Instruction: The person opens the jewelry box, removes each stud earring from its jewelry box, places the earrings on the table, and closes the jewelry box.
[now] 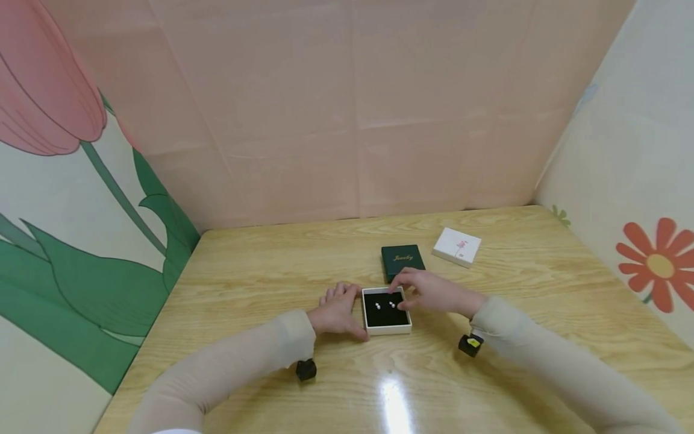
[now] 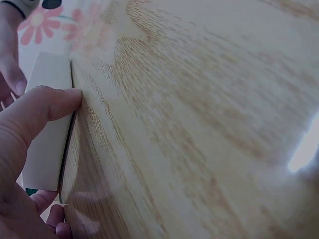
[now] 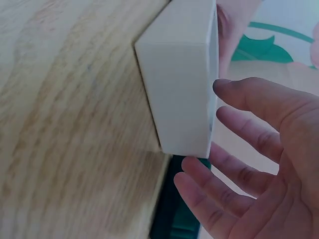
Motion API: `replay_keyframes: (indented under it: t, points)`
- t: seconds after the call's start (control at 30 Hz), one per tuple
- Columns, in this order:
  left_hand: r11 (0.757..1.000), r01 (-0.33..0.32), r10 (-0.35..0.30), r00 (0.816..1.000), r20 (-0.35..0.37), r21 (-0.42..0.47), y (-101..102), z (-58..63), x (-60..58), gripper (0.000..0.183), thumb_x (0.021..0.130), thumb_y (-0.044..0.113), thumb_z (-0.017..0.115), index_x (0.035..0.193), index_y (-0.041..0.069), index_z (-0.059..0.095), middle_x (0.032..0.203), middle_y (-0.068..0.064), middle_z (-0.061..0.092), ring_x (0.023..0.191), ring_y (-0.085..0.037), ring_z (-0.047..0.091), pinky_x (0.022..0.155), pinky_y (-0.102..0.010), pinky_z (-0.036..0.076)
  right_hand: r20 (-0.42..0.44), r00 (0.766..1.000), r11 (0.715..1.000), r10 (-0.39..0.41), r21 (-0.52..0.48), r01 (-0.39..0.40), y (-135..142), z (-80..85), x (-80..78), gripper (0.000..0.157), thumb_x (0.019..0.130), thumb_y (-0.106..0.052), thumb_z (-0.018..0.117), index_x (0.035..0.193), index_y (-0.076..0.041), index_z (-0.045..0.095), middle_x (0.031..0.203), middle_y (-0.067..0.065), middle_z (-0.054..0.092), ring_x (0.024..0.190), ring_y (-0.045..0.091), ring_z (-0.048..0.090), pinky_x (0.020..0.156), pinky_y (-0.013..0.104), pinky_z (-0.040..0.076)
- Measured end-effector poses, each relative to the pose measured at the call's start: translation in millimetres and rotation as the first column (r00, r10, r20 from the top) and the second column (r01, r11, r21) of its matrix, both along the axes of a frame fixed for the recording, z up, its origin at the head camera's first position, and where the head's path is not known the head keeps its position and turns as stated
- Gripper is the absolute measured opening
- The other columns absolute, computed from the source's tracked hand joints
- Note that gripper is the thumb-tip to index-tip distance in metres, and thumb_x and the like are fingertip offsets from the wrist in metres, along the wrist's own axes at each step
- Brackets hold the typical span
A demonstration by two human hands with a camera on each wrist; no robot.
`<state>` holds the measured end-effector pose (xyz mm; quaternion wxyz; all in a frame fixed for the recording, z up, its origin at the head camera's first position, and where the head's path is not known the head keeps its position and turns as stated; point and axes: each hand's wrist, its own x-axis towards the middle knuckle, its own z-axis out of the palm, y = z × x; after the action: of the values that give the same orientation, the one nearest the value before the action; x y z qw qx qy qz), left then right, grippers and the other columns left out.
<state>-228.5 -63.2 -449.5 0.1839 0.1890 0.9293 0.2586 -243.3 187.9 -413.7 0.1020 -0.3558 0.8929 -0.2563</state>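
A small white jewelry box (image 1: 388, 330) with a black insert sits on the table between the two hands. Two small shiny white earrings (image 1: 393, 304) are set in its black insert. My left hand (image 1: 338, 311) holds the box at its left side, thumb at the near wall and fingers toward the far left corner. In the left wrist view the thumb (image 2: 50, 102) lies across the white wall. My right hand (image 1: 434, 290) hovers over the box's right rim, thumb and index finger apart near the right earring. The right wrist view shows its fingers (image 3: 244, 177) loosely spread.
Just behind the white box lies a dark green box (image 1: 402, 259) with gold lettering, partly hidden by the right hand. A white box (image 1: 458, 246) with a pink print lies farther right. The wooden table (image 1: 260, 259) meets a pink backdrop at its far edge.
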Motion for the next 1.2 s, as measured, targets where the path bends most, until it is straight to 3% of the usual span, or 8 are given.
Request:
replay_keyframes:
  t: [0.37, 1.2]
  points:
    - [1.000, 0.004, -0.004, 1.000, 0.011, -0.016, -0.4, 1.4, -0.3, 0.099, 0.059, 0.045, 0.089, 0.140, 0.019, 0.038, 0.125, -0.003, 0.038, 0.111, -0.025, 0.032, 0.093, -0.042, 0.027, -0.020, 1.000, 0.997, -0.008, 0.082, 0.009, -7.7, -9.8, -3.9, 0.026, 0.084, -0.022, 0.074, 0.108, -0.019, 0.066, 0.108, 0.001, 0.058, 0.081, 0.012, 0.049, 0.074, 0.030, 0.043]
    - [1.000, -0.002, 0.002, 1.000, 0.009, -0.008, 0.8, 1.5, 0.6, 0.096, 0.059, 0.043, 0.090, 0.137, 0.020, 0.040, 0.129, -0.006, 0.038, 0.111, -0.026, 0.033, 0.094, -0.043, 0.027, -0.078, 0.997, 0.996, -0.005, 0.086, 0.012, -12.5, -15.0, -2.4, 0.017, 0.080, -0.015, 0.076, 0.096, -0.015, 0.070, 0.103, 0.002, 0.060, 0.071, 0.007, 0.048, 0.067, 0.024, 0.043]
